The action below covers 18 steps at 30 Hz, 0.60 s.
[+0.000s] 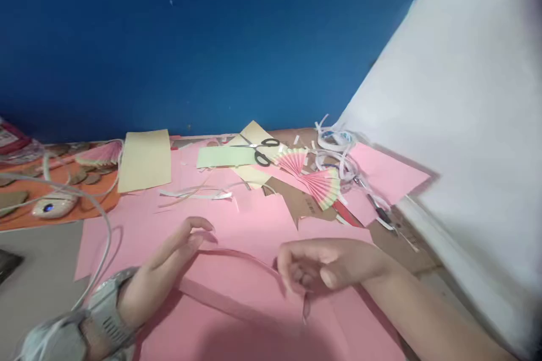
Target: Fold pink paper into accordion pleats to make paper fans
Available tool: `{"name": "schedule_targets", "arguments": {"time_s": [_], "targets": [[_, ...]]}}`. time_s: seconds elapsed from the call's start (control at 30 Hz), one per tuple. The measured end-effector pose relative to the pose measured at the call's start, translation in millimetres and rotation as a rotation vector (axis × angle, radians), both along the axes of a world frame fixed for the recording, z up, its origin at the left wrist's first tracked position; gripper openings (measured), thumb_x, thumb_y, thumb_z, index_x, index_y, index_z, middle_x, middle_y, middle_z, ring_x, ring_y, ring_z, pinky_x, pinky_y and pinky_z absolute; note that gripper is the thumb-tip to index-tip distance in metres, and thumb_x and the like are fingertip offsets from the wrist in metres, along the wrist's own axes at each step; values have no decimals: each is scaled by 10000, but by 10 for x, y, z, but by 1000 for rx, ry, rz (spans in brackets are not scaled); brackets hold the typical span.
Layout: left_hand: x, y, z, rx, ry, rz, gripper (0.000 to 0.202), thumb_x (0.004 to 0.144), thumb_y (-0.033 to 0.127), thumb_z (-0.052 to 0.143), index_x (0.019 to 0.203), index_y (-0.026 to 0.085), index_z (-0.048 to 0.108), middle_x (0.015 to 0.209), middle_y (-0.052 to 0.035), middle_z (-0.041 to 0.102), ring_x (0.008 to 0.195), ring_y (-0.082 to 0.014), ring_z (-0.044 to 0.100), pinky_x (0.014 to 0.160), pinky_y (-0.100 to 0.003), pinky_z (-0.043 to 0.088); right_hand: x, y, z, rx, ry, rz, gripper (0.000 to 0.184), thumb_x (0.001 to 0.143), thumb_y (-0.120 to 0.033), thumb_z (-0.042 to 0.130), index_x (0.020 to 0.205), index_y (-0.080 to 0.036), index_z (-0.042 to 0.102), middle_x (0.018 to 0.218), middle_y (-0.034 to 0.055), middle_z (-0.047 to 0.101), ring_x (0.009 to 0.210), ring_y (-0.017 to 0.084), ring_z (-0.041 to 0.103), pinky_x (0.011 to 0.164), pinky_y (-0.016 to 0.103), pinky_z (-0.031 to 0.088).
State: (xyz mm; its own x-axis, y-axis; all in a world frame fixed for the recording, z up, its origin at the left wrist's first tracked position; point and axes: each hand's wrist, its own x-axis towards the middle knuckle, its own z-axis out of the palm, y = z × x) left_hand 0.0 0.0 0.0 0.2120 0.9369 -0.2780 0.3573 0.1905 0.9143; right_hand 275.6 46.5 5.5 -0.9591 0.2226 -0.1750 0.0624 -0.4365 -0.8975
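My left hand is low over pink paper, its fingers loosely bent and the thumb apart from the index finger. One end of a narrow pink paper strip meets the underside of this hand near the thumb. The strip arches across to my right hand, whose fingers curl round it. A thin end pokes out below those fingers, blurred. Large pink paper sheets are under both hands. Another flat pink band lies between the hands, nearer to me.
Black-handled scissors rest on a light green paper. Beside them is a pleated pink paper fan. White strips coil at the right. A yellow sheet, a white device and a cable are left.
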Motion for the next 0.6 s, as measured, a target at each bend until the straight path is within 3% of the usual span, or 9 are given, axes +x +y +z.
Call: {"name": "schedule_targets", "arguments": {"time_s": [0.07, 0.13, 0.2, 0.27, 0.33, 0.4, 0.47, 0.53, 0.6], "targets": [[-7, -21, 10, -10, 7, -13, 241, 932, 373, 290, 1010, 234, 471, 1001, -16, 548, 1032, -191, 480, 929, -283, 295, -14, 0, 54, 84, -136, 8, 759, 799, -672, 402, 1322, -122, 385, 929, 66, 497, 805, 150, 461, 752, 267, 370], [-1, -39, 12, 3, 11, -18, 242, 926, 374, 300, 1004, 236, 484, 989, -16, 554, 1024, -195, 488, 918, -279, 309, -37, -3, 107, 176, -245, 5, 736, 855, -633, 321, 1421, -173, 218, 1047, 91, 511, 929, 177, 485, 813, 283, 361], [22, -54, 7, 40, 13, -16, 238, 921, 376, 314, 982, 240, 500, 982, -12, 555, 1013, -191, 495, 907, -264, 320, -75, -15, 151, 284, -334, -9, 716, 874, -579, 363, 1446, -228, 115, 1224, 103, 461, 1088, 204, 450, 879, 288, 340], [55, -69, -1, 92, 15, 1, 240, 918, 380, 322, 943, 239, 515, 956, -5, 556, 974, -180, 510, 890, -250, 331, -125, -40, 181, 383, -381, -42, 753, 809, -541, 531, 1426, -266, 197, 1307, 80, 424, 1141, 226, 429, 892, 277, 344], [83, -82, -4, 151, 21, 26, 271, 914, 392, 319, 891, 231, 535, 919, -5, 569, 927, -180, 525, 867, -248, 348, -175, -76, 189, 476, -443, -53, 563, 776, -493, 598, 1271, -270, 452, 1136, 38, 554, 985, 204, 521, 797, 251, 394], [97, -90, -1, 192, 20, 29, 287, 898, 411, 339, 875, 224, 555, 893, -13, 596, 906, -192, 539, 829, -255, 382, -211, -113, 178, 549, -523, -28, 271, 834, -452, 523, 969, -224, 579, 798, -9, 579, 694, 143, 527, 607, 220, 394], [97, -85, 3, 211, 4, 23, 253, 840, 431, 453, 928, 221, 562, 909, -17, 623, 893, -207, 559, 762, -255, 423, -226, -137, 153, 606, -572, -45, 278, 880, -426, 437, 743, -193, 502, 613, -42, 444, 535, 101, 409, 494, 210, 321], [93, -64, 4, 171, -28, 10, 301, 758, 409, 592, 984, 216, 542, 896, -13, 648, 822, -205, 595, 678, -248, 454, -226, -143, 126, 648, -575, -143, 332, 896, -438, 396, 677, -189, 404, 600, -52, 358, 526, 89, 342, 485, 214, 284], [92, -31, 0, 78, -88, -21, 266, 751, 372, 628, 924, 195, 530, 795, -11, 673, 710, -186, 625, 607, -239, 469, -219, -134, 101, 686, -577, -291, 364, 909, -467, 354, 672, -191, 351, 635, -52, 337, 564, 90, 333, 516, 220, 279]]}}
